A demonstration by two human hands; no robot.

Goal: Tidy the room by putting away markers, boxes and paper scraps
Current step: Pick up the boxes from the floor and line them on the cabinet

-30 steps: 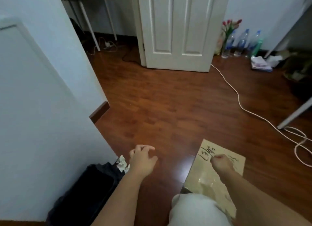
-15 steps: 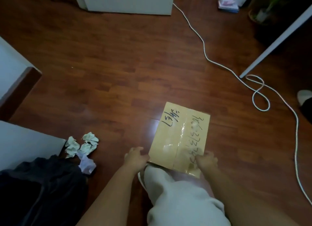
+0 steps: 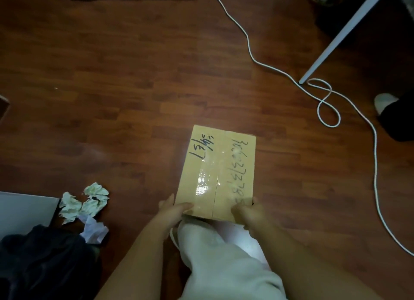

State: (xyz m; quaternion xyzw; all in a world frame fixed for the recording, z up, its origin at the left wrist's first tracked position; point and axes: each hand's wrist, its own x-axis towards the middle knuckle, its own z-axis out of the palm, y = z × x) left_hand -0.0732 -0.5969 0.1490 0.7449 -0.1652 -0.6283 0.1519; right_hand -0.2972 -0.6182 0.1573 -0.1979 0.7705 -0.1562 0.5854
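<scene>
Dark wooden floor carries the flat brown taped cardboard box (image 3: 218, 173), on whose near corners the left hand (image 3: 171, 211) and right hand (image 3: 247, 211) have newly clamped (crumpled white paper scraps (image 3: 84, 202) uncollected), indicating box removal commencing.
</scene>
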